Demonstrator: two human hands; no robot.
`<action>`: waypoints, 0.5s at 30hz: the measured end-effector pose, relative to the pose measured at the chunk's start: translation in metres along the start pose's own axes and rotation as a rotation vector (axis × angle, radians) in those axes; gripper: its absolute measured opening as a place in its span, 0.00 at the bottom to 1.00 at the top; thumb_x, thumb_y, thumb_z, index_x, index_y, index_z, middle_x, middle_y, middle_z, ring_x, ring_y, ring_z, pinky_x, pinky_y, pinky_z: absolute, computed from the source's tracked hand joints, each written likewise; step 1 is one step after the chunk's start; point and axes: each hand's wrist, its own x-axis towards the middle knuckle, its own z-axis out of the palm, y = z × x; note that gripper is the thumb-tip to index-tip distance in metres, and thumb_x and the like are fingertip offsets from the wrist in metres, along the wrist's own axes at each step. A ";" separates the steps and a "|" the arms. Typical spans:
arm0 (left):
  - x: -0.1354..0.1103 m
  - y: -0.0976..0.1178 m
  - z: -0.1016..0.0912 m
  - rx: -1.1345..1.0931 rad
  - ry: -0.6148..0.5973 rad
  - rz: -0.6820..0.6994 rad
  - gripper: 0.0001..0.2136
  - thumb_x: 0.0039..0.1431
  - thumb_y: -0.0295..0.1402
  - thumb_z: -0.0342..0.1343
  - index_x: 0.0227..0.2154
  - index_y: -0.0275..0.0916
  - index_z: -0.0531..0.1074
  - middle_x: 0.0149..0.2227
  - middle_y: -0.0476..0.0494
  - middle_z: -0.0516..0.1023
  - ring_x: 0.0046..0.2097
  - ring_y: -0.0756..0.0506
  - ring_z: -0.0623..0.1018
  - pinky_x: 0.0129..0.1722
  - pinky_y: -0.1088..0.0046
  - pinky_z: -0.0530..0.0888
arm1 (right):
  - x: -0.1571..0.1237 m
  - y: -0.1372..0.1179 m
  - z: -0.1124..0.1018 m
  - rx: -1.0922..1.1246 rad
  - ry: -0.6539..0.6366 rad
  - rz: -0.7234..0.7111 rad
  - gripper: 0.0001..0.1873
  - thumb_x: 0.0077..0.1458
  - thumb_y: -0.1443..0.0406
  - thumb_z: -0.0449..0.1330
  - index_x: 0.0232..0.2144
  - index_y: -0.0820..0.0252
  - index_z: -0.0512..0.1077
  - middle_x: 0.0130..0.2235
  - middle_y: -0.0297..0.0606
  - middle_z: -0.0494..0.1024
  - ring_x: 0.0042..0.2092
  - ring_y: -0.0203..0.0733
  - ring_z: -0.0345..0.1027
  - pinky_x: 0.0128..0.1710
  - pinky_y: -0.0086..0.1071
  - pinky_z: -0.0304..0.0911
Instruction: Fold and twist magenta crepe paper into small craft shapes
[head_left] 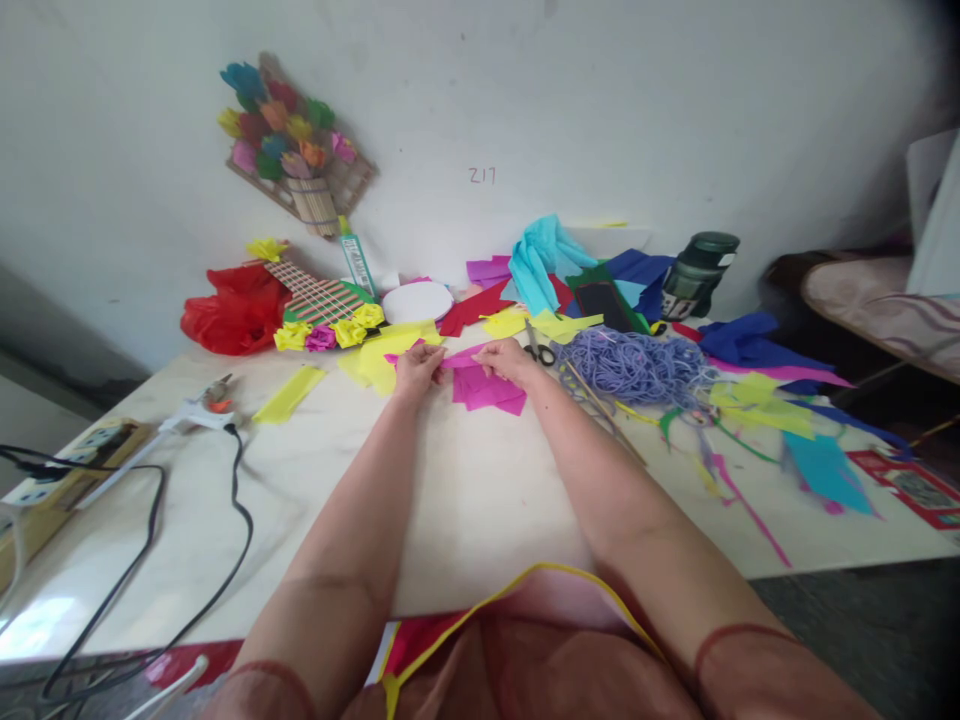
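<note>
A strip of magenta crepe paper [460,357] stretches between my two hands, a little above the table [480,510]. My left hand [420,370] pinches its left end, and a bit of magenta pokes out past the fingers. At the other end my right hand [507,360] is closed on the strip with thumb and fingertips. Beneath lie more magenta paper pieces [489,392], partly covered by the strip. Yellow paper sheets [382,352] spread just beyond my left hand. Black-handled scissors [541,354] rest right beside my right hand.
A tangle of purple-blue cord [634,365] and paper scraps lie to the right, with a dark green bottle [699,275] behind. A flower-trimmed craft piece [322,300] and a glue tube [355,260] lean at the back wall. Black cable [244,520] runs across the left side.
</note>
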 end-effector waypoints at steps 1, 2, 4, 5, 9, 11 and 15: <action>0.001 0.000 0.000 -0.006 0.037 0.016 0.18 0.41 0.45 0.64 0.28 0.35 0.69 0.14 0.53 0.70 0.14 0.54 0.66 0.15 0.78 0.62 | -0.001 -0.001 0.000 0.007 0.008 0.005 0.13 0.48 0.66 0.59 0.15 0.63 0.65 0.13 0.27 0.64 0.15 0.25 0.47 0.17 0.24 0.44; 0.002 -0.001 0.000 -0.011 0.071 0.031 0.18 0.41 0.44 0.64 0.29 0.35 0.69 0.14 0.53 0.70 0.14 0.54 0.66 0.14 0.78 0.62 | -0.001 -0.002 0.000 0.012 0.016 0.010 0.13 0.48 0.67 0.59 0.15 0.63 0.65 0.13 0.27 0.63 0.15 0.25 0.47 0.17 0.24 0.44; 0.004 0.000 0.001 -0.024 0.137 0.053 0.19 0.41 0.44 0.64 0.30 0.35 0.69 0.14 0.54 0.69 0.14 0.54 0.65 0.14 0.78 0.61 | 0.000 -0.003 0.001 0.020 0.033 0.012 0.13 0.48 0.67 0.58 0.15 0.63 0.65 0.13 0.27 0.63 0.15 0.25 0.47 0.17 0.24 0.44; 0.004 0.000 0.001 -0.034 0.170 0.058 0.18 0.42 0.45 0.63 0.30 0.35 0.69 0.14 0.54 0.69 0.14 0.54 0.65 0.14 0.78 0.61 | 0.001 -0.002 0.000 0.026 0.041 0.008 0.13 0.47 0.67 0.58 0.15 0.63 0.65 0.13 0.27 0.63 0.15 0.25 0.47 0.17 0.24 0.44; 0.005 0.001 0.001 -0.075 0.253 0.035 0.19 0.47 0.49 0.59 0.28 0.36 0.68 0.17 0.50 0.72 0.15 0.54 0.67 0.16 0.78 0.64 | 0.005 0.002 0.000 0.094 0.077 -0.023 0.13 0.47 0.67 0.59 0.15 0.62 0.64 0.13 0.27 0.63 0.15 0.25 0.48 0.16 0.24 0.43; 0.004 0.002 0.002 -0.070 0.214 0.008 0.20 0.47 0.51 0.58 0.26 0.36 0.68 0.19 0.48 0.73 0.16 0.53 0.68 0.17 0.77 0.66 | 0.007 0.003 0.001 0.145 0.094 -0.025 0.13 0.48 0.66 0.58 0.16 0.62 0.64 0.13 0.26 0.63 0.14 0.26 0.47 0.15 0.24 0.42; -0.001 0.004 0.006 0.014 0.015 -0.020 0.21 0.45 0.53 0.59 0.21 0.36 0.70 0.19 0.46 0.73 0.18 0.52 0.70 0.19 0.76 0.67 | 0.009 0.003 0.008 0.207 0.089 -0.037 0.12 0.50 0.64 0.57 0.18 0.61 0.63 0.13 0.26 0.63 0.13 0.26 0.46 0.14 0.24 0.42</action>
